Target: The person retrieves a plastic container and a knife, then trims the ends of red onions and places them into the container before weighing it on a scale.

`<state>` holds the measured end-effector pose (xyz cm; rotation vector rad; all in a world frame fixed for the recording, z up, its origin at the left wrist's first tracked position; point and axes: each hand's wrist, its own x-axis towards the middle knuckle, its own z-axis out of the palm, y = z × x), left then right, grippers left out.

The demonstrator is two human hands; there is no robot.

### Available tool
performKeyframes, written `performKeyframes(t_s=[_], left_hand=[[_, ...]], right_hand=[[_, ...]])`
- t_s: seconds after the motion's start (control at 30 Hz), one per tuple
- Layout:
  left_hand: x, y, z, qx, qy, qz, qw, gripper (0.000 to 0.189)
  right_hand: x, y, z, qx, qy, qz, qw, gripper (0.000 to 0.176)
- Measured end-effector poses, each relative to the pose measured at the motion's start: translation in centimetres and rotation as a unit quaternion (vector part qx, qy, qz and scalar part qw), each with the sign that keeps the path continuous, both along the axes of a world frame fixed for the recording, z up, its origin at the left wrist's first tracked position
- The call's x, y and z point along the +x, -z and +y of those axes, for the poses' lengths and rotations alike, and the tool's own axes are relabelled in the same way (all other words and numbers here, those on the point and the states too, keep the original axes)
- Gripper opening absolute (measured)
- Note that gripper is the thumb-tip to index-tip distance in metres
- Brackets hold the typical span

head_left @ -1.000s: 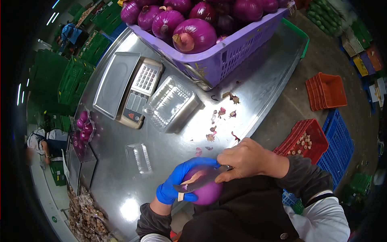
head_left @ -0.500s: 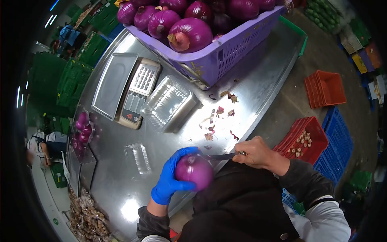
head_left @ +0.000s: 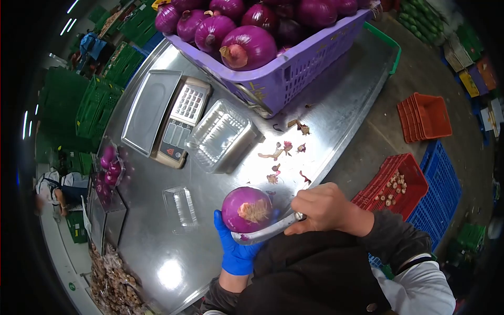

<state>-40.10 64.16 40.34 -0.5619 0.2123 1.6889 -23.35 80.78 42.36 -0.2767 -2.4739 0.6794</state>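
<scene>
A large red onion rests in my left hand, which wears a blue glove and cups it from below and the left. The onion's shaggy root end faces up and to the right. In my bare right hand is a knife, its curved blade running along the lower right side of the onion, close to the gloved fingers. Scraps of onion skin lie on the metal table beyond the hands.
A purple basket heaped with red onions stands at the table's far end. Left of it are a scale and a stack of clear plastic trays. One clear tray lies nearer. Red crates stand on the floor at right.
The onion has been turned so its root end shows. My left hand has shifted beneath it, and the knife has moved from its top edge to its lower right side.
</scene>
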Motion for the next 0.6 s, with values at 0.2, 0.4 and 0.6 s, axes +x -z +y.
performKeyframes(t_s=[0.2, 0.4, 0.6], left_hand=[[1.1, -1.9, 0.8, -0.018, -0.026, -0.049, 0.998, 0.088], [1.3, -2.2, 0.4, -0.075, -0.002, -0.033, 0.997, 0.085], [2.0, -1.1, -1.2, -0.068, -0.006, -0.003, 0.998, 0.086]], right_hand=[[-1.3, 1.3, 0.5, 0.048, 0.001, 0.009, 0.999, 0.053], [-1.3, 1.3, 1.4, 0.065, 0.002, 0.004, 0.998, 0.053], [-1.4, 1.5, 1.8, 0.081, -0.002, 0.006, 0.997, 0.05]])
